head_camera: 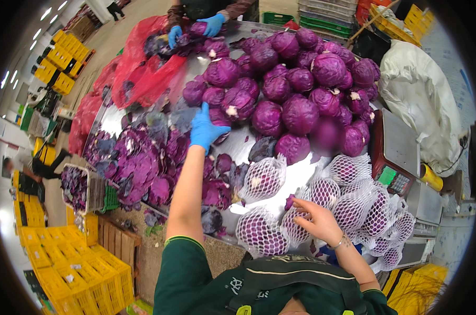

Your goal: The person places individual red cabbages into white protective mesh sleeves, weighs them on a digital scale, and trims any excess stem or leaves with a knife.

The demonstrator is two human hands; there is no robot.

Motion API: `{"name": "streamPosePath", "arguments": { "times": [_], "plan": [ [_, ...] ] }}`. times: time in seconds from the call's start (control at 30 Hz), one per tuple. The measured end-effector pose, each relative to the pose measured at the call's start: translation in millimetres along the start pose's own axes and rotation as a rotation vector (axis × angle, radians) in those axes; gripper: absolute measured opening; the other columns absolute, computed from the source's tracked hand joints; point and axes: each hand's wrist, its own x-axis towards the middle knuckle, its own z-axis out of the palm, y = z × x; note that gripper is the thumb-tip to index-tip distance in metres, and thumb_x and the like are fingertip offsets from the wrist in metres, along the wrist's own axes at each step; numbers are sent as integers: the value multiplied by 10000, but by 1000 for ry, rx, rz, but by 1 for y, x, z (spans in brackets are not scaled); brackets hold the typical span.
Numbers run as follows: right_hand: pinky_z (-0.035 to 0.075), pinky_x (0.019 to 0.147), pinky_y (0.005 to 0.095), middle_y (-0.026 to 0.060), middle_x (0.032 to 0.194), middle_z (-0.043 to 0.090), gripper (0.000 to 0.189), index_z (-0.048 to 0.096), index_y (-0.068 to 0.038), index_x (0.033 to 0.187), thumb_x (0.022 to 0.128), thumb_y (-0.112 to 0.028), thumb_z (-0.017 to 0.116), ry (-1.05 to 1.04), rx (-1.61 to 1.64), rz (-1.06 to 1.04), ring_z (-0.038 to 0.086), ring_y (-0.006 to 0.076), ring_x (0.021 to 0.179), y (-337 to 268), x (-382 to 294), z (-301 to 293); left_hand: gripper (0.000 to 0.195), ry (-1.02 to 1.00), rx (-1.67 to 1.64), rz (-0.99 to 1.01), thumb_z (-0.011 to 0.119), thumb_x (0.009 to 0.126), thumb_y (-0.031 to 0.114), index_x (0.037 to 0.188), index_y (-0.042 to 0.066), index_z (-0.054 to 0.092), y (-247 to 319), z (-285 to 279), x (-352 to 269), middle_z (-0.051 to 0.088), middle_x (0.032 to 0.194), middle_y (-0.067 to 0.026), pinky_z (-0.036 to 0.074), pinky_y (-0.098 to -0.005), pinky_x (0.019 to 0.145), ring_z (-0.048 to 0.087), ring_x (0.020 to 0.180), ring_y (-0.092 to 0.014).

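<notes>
My left hand (205, 130), in a blue glove, grips a red cabbage (219, 117) at the left edge of the pile, index finger and thumb spread around it. My bare right hand (318, 221) is held over cabbages in white foam net sleeves (297, 226), fingers apart and slightly curled. By its fingertips is a small purple leaf scrap (289, 202); whether they touch I cannot tell. Beyond, bare red cabbages (300, 114) are heaped on the metal table (238, 147). Another netted cabbage (263, 179) lies between my hands.
Loose trimmed leaves (139, 157) cover the table's left side. Across it, a person's gloved hands (212, 25) handle a cabbage beside a red mesh sack (143, 78). A digital scale (395, 145) and a white sack (419, 90) stand right. Yellow crates (76, 267) are stacked lower left.
</notes>
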Motion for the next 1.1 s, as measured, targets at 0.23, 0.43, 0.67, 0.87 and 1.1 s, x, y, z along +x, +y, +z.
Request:
{"name": "streamPosePath", "arguments": {
  "times": [0.23, 0.43, 0.67, 0.87, 1.1],
  "plan": [
    [504, 883, 313, 128, 1237, 591, 489, 406, -61, 1412, 948, -116, 552, -353, 864, 42, 615, 207, 1074, 8, 31, 8, 762, -350, -886, -529, 748, 776, 402, 1356, 13, 441, -91, -12, 15, 546, 1283, -124, 412, -359, 1006, 545, 1139, -222],
    [397, 1060, 460, 201, 1454, 353, 723, 83, -125, 1525, 980, -314, 520, -303, 1523, 1, 414, 341, 1318, 27, 51, -16, 780, -401, -1576, -495, 659, 835, 417, 1449, 62, 334, 51, -30, -80, 408, 1440, -156, 318, -444, 1122, 424, 1311, -311],
    [455, 987, 417, 122, 1411, 419, 966, 219, -133, 1491, 757, -391, 792, 148, 1193, -28, 444, 251, 1272, 80, -38, -198, 893, -687, -1266, 156, 615, 828, 451, 1501, 40, 195, 311, 151, -73, 280, 1512, -125, 216, -380, 1156, 290, 1388, -255],
    [422, 1022, 436, 223, 1364, 379, 1126, 245, -132, 1470, 544, -340, 851, 679, -476, -124, 465, 406, 1217, 233, -94, -385, 683, -958, -1263, -142, 401, 953, 571, 1425, 77, 383, 559, 268, -75, 506, 1346, -61, 369, -371, 1001, 494, 1189, -180],
    [338, 1089, 412, 234, 1444, 366, 802, 289, -141, 1483, 788, -182, 688, 312, 425, -129, 391, 382, 1314, 386, -103, -481, 825, -694, -851, 245, 730, 814, 119, 1481, 7, 258, 626, 326, -102, 336, 1498, -147, 245, -321, 1138, 336, 1364, -225]
  ]
}}
